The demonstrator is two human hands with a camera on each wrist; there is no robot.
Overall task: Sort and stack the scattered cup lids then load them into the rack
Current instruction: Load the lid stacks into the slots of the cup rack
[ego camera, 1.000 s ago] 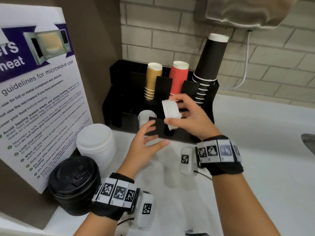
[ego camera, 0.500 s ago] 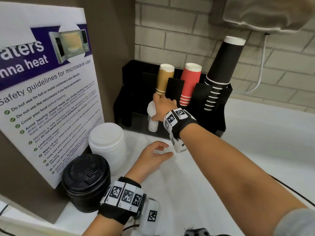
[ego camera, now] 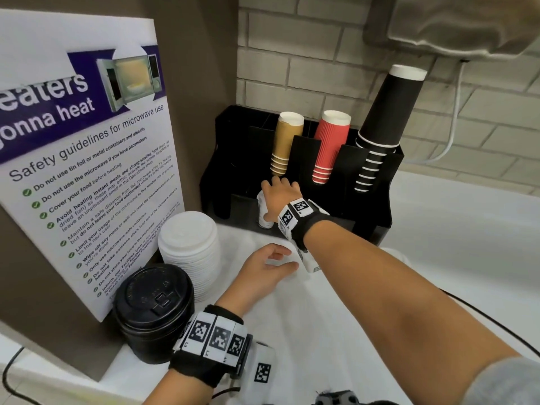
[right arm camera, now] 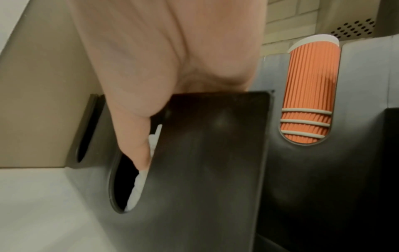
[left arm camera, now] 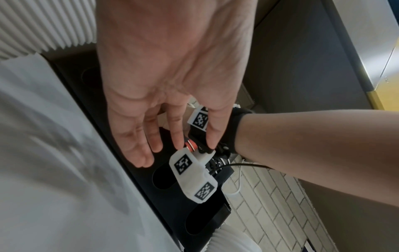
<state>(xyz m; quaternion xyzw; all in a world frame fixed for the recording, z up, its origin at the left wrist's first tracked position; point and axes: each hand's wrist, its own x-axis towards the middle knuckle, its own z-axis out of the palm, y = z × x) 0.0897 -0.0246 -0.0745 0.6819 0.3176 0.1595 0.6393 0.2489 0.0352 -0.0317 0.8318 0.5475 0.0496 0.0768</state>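
Note:
My right hand (ego camera: 279,194) reaches into the left front slot of the black rack (ego camera: 371,206) and grips a short stack of small white lids (ego camera: 261,204) standing in it. In the right wrist view the thumb (right arm camera: 138,136) runs down the slot's cut-out along the small white lids (right arm camera: 138,185); the other fingers are hidden behind the rack's front panel (right arm camera: 205,153). My left hand (ego camera: 268,266) hovers over the white counter just in front of the rack, palm (left arm camera: 164,85) open, holding nothing. A tall stack of large white lids (ego camera: 190,252) and a stack of black lids (ego camera: 153,311) stand at the left.
Tan cups (ego camera: 285,141), red cups (ego camera: 330,147) and black cups (ego camera: 382,121) fill the rack's rear slots. A microwave safety poster (ego camera: 87,171) stands along the left. A metal dispenser (ego camera: 453,21) hangs at top right. White counter (ego camera: 423,273) stretches rightward.
My right hand carried the small white lids from in front of the rack into its left slot and lowered them. My left hand drew back from the rack towards me.

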